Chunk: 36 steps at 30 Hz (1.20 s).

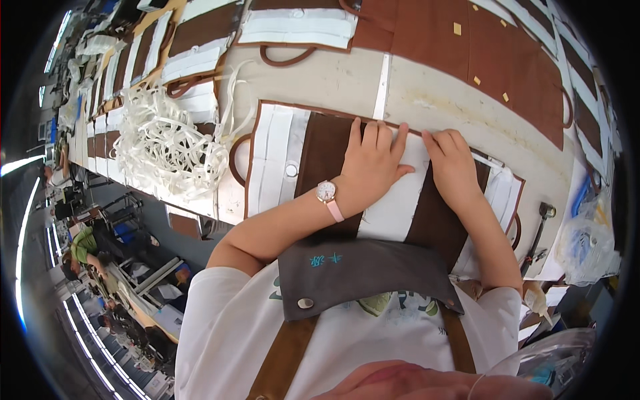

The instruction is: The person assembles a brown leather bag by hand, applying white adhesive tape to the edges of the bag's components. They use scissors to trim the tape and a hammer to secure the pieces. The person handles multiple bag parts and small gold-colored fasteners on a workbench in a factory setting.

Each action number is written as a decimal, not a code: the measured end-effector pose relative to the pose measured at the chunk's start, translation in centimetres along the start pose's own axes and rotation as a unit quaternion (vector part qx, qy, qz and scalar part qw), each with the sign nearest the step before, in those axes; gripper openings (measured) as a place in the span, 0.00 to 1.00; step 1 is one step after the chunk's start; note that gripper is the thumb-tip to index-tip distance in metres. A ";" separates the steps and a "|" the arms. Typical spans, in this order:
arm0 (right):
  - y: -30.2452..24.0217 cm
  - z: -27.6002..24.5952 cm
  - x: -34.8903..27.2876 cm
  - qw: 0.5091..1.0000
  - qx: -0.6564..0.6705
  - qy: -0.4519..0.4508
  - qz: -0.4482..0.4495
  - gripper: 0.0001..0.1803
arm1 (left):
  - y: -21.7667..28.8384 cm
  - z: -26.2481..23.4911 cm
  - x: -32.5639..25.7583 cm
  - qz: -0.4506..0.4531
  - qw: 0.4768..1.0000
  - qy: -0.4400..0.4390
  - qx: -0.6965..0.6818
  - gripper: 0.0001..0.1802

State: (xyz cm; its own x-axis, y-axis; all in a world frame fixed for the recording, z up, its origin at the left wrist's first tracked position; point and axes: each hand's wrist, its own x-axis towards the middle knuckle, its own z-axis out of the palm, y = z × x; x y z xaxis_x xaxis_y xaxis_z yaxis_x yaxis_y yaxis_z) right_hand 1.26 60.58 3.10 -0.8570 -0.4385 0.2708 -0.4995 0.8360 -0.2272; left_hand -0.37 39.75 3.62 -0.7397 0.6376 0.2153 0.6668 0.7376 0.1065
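A flat bag panel [393, 200] with white and dark brown stripes and reddish-brown edging lies in front of me, a looped brown handle [236, 160] at its left end. Across a brown stripe and the white middle strip rests my left hand [379, 152], its fingers spread and their tips at the panel's far edge. Close by on the right, my right hand [455, 160] lies over the other brown stripe, fingers stretched to the same edge; its thumb is hard to make out. A round white snap [291, 170] sits on the left white section.
Left of the panel is a tangled heap of white tape [170, 147]. Striped panels [297, 27] and a large reddish-brown piece [460, 60] with small yellow tabs cover the far side. A black-handled tool [537, 233] and plastic bags [587, 247] lie at the right.
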 end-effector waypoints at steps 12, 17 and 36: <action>0.5 1.1 -0.4 0.989 0.069 0.097 0.085 0.17 | 2.7 1.9 2.0 0.047 0.991 0.045 -0.114 0.34; 1.8 0.5 -1.4 0.991 0.100 0.073 0.047 0.18 | 2.6 2.2 1.9 0.043 0.982 0.077 -0.168 0.31; 2.8 -1.9 -4.2 0.994 -0.019 0.079 0.077 0.16 | 1.4 2.5 3.0 0.102 0.975 0.109 -0.163 0.20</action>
State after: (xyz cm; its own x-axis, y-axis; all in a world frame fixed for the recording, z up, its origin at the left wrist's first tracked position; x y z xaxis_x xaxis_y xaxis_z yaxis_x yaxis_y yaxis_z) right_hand 3.72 65.43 3.06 -0.8906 -0.2492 0.3804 -0.3562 0.9022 -0.2430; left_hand -1.83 43.25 2.00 -0.5747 0.6756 0.4619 0.8183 0.4667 0.3356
